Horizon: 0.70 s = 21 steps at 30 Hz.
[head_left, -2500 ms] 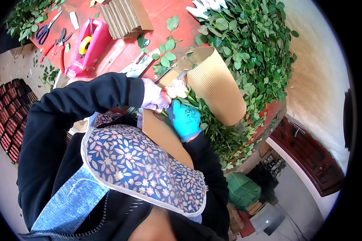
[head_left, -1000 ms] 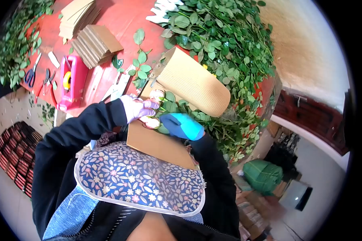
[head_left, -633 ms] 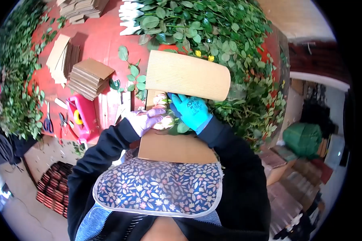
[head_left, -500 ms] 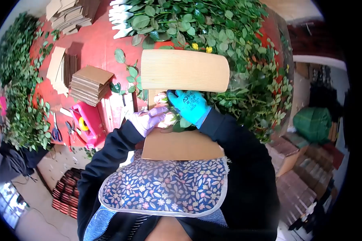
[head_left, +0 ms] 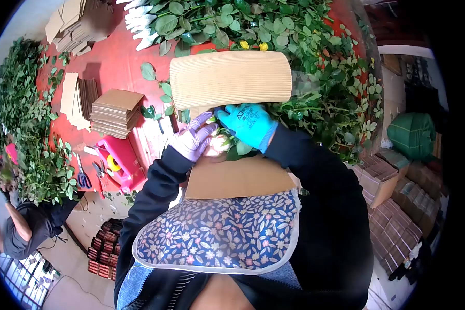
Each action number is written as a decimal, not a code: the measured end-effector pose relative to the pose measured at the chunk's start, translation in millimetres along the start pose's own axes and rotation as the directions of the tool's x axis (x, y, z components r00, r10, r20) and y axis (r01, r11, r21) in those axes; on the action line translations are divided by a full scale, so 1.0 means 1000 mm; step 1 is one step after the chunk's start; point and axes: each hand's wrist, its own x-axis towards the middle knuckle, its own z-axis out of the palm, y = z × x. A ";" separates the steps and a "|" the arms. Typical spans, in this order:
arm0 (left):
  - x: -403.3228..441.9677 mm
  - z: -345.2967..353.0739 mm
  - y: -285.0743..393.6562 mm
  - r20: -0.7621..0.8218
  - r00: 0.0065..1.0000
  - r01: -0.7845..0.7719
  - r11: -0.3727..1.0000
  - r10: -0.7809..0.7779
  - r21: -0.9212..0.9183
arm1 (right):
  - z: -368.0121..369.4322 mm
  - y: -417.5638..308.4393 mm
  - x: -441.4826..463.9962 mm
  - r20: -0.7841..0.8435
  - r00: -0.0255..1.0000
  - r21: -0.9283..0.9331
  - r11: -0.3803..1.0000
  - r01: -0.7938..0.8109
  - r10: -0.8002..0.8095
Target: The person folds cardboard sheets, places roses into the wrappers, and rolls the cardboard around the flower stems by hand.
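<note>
Watching remotely, I see the left hand (head_left: 191, 141) bent over a pink rose (head_left: 218, 146) between flat cardboard (head_left: 240, 178) and corrugated cardboard (head_left: 231, 80), the right hand (head_left: 249, 125) alongside; I can't tell whether either pinches. Squeezing hard could bruise petals.

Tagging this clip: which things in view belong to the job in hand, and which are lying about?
Apparently in the job:
pale rose between left hand and right hand
corrugated cardboard
smooth brown cardboard

Lying about:
scissors
pink tape dispenser
cardboard stack
</note>
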 end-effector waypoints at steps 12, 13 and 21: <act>0.000 0.003 0.006 -0.119 0.993 -0.020 1.000 0.023 0.024 | -0.034 0.004 -0.022 0.228 0.963 0.204 0.974 0.096 -0.142; -0.001 0.002 0.004 -0.104 0.994 -0.032 0.999 0.037 0.042 | -0.041 0.006 -0.021 0.182 0.981 0.245 0.969 0.016 -0.063; -0.007 0.004 0.008 -0.044 0.999 0.020 0.992 -0.015 0.127 | -0.003 0.003 0.000 -0.293 0.940 -0.029 0.982 -0.189 0.173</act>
